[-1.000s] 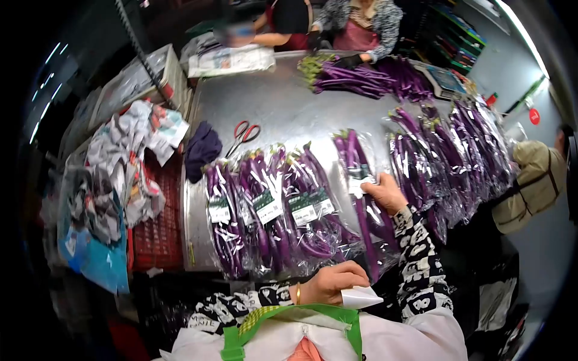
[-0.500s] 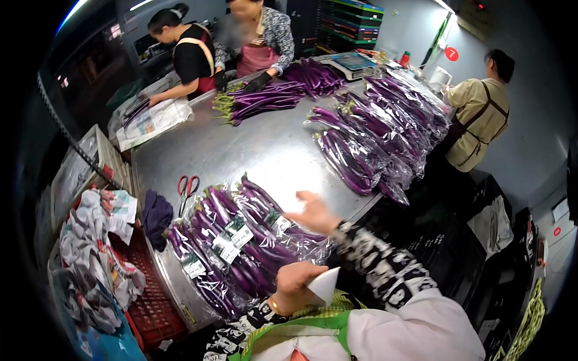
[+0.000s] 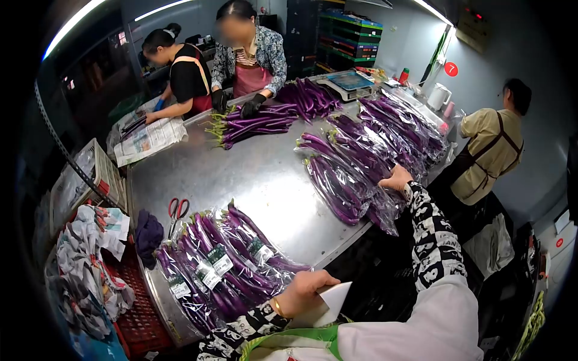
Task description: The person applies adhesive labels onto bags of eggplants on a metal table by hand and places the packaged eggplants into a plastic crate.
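Observation:
My left hand (image 3: 307, 293), near the bottom centre, is closed on a white card-like piece (image 3: 336, 299); its printed side, if any, is hidden. Reaching across to the right, my right hand (image 3: 397, 179) has its fingers on the near end of a clear bag of eggplants (image 3: 368, 191) in the larger pile, and they look closed on the plastic. Long purple eggplants fill the bags there. In front of my left hand lie several labelled bags of eggplants (image 3: 232, 262) side by side, with green-and-white labels (image 3: 221, 263) on them.
Red-handled scissors (image 3: 178, 209) and a dark cloth (image 3: 149, 237) lie on the metal table (image 3: 211, 171). A co-worker's gloved hands (image 3: 253, 106) touch loose eggplants (image 3: 256, 123) at the far side. A scale (image 3: 349, 84) stands behind. Left is a red crate (image 3: 141, 322) beside crumpled paper.
My right hand has moved from above the near labelled bags to the larger pile on the right. My left hand still holds the white piece, and the view has shifted.

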### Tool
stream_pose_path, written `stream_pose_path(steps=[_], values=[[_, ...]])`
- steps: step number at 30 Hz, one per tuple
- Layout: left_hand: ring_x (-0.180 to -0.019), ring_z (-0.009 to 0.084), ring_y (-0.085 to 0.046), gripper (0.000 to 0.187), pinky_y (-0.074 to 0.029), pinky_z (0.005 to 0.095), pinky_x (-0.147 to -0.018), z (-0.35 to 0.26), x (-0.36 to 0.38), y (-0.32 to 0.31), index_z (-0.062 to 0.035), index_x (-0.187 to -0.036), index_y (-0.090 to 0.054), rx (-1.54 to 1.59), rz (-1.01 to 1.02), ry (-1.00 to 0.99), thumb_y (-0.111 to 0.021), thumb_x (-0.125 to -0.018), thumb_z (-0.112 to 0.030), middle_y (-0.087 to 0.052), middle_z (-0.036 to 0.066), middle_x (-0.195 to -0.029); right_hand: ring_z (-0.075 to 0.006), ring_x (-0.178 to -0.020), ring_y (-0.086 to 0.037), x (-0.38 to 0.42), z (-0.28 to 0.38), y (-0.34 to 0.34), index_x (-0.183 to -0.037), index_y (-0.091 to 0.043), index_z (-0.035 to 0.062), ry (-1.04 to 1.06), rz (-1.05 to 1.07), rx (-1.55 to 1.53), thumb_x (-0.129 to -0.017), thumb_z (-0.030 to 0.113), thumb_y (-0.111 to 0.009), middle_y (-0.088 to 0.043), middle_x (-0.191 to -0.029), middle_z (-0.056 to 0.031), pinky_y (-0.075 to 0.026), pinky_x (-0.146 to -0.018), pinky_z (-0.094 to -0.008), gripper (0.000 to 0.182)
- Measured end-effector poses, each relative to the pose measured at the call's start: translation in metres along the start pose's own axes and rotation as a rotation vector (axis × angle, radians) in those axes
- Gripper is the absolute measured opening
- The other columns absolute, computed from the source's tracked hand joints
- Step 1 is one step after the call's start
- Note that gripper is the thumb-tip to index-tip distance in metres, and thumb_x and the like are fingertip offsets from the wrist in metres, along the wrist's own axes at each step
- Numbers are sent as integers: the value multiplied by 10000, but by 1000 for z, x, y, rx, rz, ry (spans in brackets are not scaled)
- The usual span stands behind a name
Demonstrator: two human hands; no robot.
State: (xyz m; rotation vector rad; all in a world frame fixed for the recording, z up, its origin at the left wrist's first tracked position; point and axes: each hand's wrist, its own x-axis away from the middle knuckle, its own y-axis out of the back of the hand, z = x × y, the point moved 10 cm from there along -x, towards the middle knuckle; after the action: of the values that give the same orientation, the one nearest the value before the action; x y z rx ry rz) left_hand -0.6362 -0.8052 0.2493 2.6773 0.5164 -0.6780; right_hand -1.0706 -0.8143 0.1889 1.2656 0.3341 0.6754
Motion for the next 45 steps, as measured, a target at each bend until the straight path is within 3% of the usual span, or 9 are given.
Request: stream_pose_path(steps=[6, 16, 22, 30, 32, 34, 36, 42, 45], values=[[-635, 254, -643, 260, -507, 312, -552, 7, 23, 22, -38, -889, -630, -295, -75, 58, -730, -655, 14, -614, 110, -727, -405, -926, -590, 28, 37, 2, -1004, -441, 8, 258, -252, 262, -620, 254, -672, -559, -1022, -233, -453, -843, -469, 511], [-593, 284, -601, 192, -458, 364, -491, 5, 37, -27, -72, -798, -595, -338, -62, 17, -705, -640, -79, -579, 78, -689, -158, -543, -568, 60, 181, 90, -810, -512, 62, 575, -559, 449, -801, 232, -589, -587, -701, -74, -483, -524, -365, 187], [-531, 281, -570, 176, -438, 383, -449, 19, 47, -43, -80, -678, -495, -482, 50, 75, -666, -679, -121, -537, 78, -634, -162, -554, -498, 204, 245, -22, -811, -516, 70, 955, -746, 433, -802, 87, -538, -507, -743, -67, -373, -508, -309, 30], [-516, 235, -546, 267, -422, 340, -462, -17, 34, 8, -53, -807, -614, -518, -161, -140, -699, -558, -101, -534, 51, -630, -256, -819, -503, 268, 200, -192, -880, -624, 124, 1126, -139, -48, -744, 113, -598, -531, -819, -57, -383, -734, -409, 138], [-545, 252, -585, 309, -461, 329, -481, -17, 33, 27, -34, -838, -640, -463, -255, -109, -732, -548, -86, -569, 82, -650, -256, -972, -538, 254, 185, -161, -1014, -634, 80, 792, 5, -542, -837, 156, -594, -609, -954, -76, -413, -852, -397, 197], [-574, 226, -613, 264, -480, 302, -506, -8, 30, 44, -24, -832, -650, -418, -323, -12, -746, -589, -63, -600, 95, -673, -195, -1054, -565, 264, 170, -184, -1175, -550, -38, 56, 816, -1519, -873, 328, -646, -608, -1129, -99, -429, -950, -367, 484], [-603, 191, -634, 214, -493, 272, -534, -4, 27, 63, -17, -829, -657, -324, -472, 58, -751, -638, -36, -624, 98, -691, -199, -971, -600, 315, 197, -135, -1165, -537, -65, 71, 1229, -1889, -805, 337, -721, -621, -1079, -115, -432, -961, -378, 570], [-603, 133, -602, 211, -469, 246, -541, 13, 25, 84, -14, -864, -643, -319, -569, 117, -755, -686, -21, -610, 58, -690, -176, -683, -611, 324, 175, -101, -877, -622, -12, 559, 1242, -1655, -749, 186, -775, -605, -744, -42, -451, -917, -406, 281], [-534, 207, -564, 266, -415, 289, -477, -37, -2, 78, -34, -839, -632, -538, -412, -208, -764, -608, -58, -570, 71, -653, -215, -961, -607, 304, 184, -97, -1167, -524, -9, 425, 973, -1596, -636, 118, -841, -625, -1005, -95, -426, -965, -396, 631]])
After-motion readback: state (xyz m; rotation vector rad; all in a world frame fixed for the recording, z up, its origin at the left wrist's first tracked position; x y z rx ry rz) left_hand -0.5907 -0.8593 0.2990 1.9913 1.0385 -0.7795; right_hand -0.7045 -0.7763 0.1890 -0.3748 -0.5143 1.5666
